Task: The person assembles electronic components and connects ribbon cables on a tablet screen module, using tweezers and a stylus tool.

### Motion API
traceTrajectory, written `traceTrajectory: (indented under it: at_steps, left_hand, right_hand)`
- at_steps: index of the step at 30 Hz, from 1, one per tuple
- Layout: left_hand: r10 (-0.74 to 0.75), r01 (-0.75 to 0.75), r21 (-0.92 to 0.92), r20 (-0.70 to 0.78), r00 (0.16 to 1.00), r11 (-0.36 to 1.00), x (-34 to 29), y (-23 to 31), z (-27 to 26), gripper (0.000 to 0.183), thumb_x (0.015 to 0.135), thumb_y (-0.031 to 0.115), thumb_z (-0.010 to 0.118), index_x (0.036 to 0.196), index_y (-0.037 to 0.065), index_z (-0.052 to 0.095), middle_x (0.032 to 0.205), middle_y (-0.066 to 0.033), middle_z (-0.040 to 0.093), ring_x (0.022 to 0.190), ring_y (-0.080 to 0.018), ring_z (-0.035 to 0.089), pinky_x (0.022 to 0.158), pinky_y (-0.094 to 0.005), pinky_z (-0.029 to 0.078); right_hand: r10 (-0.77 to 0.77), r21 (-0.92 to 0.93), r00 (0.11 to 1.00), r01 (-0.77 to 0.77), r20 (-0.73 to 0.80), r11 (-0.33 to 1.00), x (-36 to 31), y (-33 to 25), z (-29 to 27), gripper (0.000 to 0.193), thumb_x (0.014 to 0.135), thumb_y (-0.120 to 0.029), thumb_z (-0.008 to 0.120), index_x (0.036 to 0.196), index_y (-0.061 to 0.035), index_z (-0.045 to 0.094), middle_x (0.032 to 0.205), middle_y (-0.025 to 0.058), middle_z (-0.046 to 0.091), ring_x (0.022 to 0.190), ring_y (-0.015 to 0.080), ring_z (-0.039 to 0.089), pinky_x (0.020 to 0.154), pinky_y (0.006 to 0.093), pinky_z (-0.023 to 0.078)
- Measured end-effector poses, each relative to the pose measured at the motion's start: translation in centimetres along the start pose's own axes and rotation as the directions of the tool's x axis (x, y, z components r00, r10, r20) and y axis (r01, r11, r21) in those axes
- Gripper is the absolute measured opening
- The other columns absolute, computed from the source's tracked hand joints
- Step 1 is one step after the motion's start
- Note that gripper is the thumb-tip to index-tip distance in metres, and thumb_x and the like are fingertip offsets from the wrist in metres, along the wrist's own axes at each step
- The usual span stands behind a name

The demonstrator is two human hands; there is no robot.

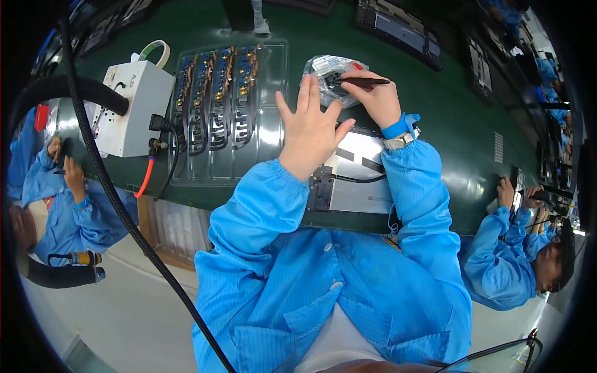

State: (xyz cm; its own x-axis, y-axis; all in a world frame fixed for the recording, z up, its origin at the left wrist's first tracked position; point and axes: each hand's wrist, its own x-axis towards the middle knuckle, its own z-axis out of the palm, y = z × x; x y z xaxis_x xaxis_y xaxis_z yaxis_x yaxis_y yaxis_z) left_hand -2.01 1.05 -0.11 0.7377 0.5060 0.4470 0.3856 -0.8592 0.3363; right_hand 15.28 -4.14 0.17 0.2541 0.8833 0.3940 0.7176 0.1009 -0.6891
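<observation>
My right hand (376, 101) pinches a dark, slender pair of tweezers (365, 81), whose tip points left into a clear plastic bag (336, 64). Small black parts lie in the bag, and a bit of red shows at its upper right. Spread wide, my left hand (309, 133) has its fingertips at the bag's left edge; whether they touch it I cannot tell. A flat silver device panel (357, 186) with a black cable lies on the table below both hands, partly covered by my right sleeve.
A clear tray (268, 121) holds rows of cable assemblies to the left. Beyond it stand a white box (140, 112) with hoses and a roll of tape (163, 55). A thick black cable (118, 211) crosses the left side. More device panels (401, 31) lie at the back. Co-workers sit on both sides.
</observation>
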Motion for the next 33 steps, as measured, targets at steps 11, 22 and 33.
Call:
traceTrajectory:
  at_steps: [11, 22, 33]
  left_hand:
    - [0.008, -0.007, 0.031, -0.026, 1.000, 1.000, -0.7, 0.2, -2.2, 0.037, 0.078, 0.041, 0.059, 0.098, 0.009, 0.061, 0.132, -0.0212, 0.036, 0.130, -0.0331, 0.023, 0.091, -0.0698, 0.018]
    - [-0.797, -0.011, -0.998, -0.053, 0.602, 0.058, -17.8, -7.6, -16.6, 0.048, 0.096, 0.032, 0.025, 0.118, -0.003, 0.047, 0.119, -0.0188, 0.053, 0.112, -0.0292, 0.050, 0.098, -0.0395, 0.038]
    - [-0.902, -0.084, -0.963, -0.269, 0.338, 0.256, -26.2, -17.4, -22.3, 0.046, 0.095, 0.025, 0.022, 0.114, -0.006, 0.049, 0.116, -0.0201, 0.053, 0.109, -0.0290, 0.051, 0.095, -0.0364, 0.040]
  right_hand:
    - [0.410, 0.517, 0.901, -0.286, -0.140, 0.807, -3.8, -11.2, -5.4, 0.014, 0.080, -0.014, 0.063, 0.090, -0.0051, 0.064, 0.095, 0.0096, 0.063, 0.086, 0.0206, 0.061, 0.074, 0.0298, 0.049]
    - [0.148, 0.604, 0.603, -0.687, 0.784, -0.403, -8.3, -25.7, 15.7, 0.030, 0.088, -0.018, 0.056, 0.113, -0.0019, 0.052, 0.105, 0.0105, 0.057, 0.100, 0.0189, 0.055, 0.087, 0.0293, 0.045]
    - [-0.006, 0.387, 0.462, -0.748, 0.887, -0.539, -4.4, -33.7, 37.2, 0.025, 0.082, -0.024, 0.063, 0.102, -0.0095, 0.057, 0.104, 0.0059, 0.057, 0.103, 0.0182, 0.053, 0.092, 0.0321, 0.042]
